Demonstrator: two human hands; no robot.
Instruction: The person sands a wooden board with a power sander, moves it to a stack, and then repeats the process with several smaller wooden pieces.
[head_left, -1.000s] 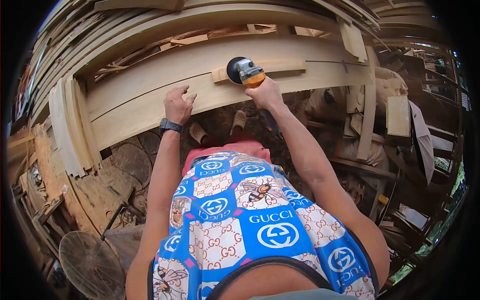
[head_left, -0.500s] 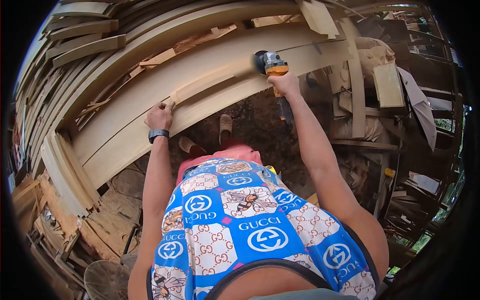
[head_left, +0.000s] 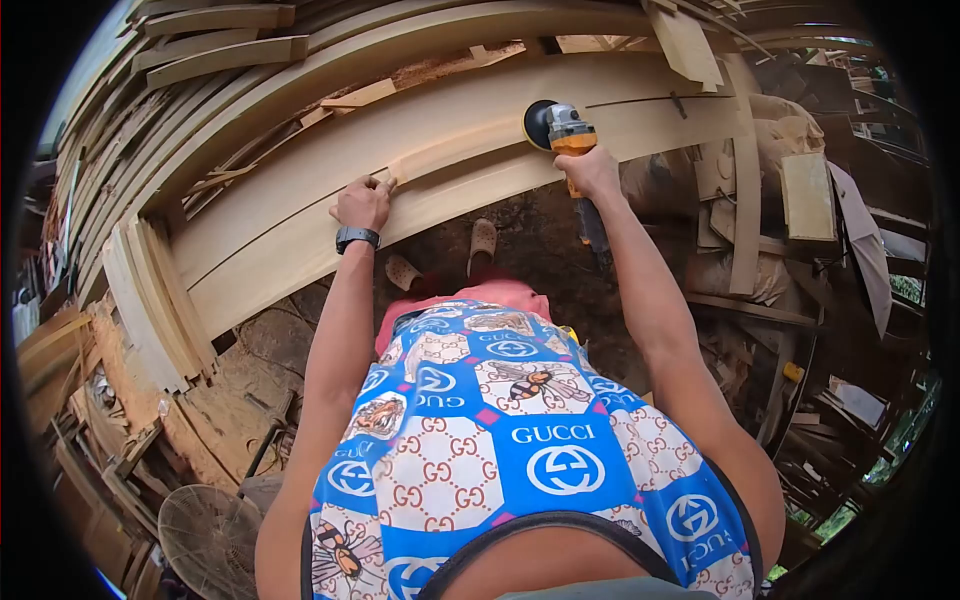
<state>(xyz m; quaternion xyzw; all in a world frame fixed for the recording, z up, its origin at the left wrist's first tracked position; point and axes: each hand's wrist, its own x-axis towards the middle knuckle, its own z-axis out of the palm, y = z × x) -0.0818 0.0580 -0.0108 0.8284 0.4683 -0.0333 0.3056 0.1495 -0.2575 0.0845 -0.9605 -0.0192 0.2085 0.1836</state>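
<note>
Fingers curled, my left hand, a dark watch on its wrist, grips the left end of a pale wooden strip lying along the wide boards of a worktop in a timber-filled workshop. At the strip's other end, my right hand is closed around an orange-and-grey power tool, its round disc over the wood; from my remote view I cannot tell whether the two touch. Long planks are stacked beyond the worktop, shoes show below its near edge, and a round fan stands at lower left.
</note>
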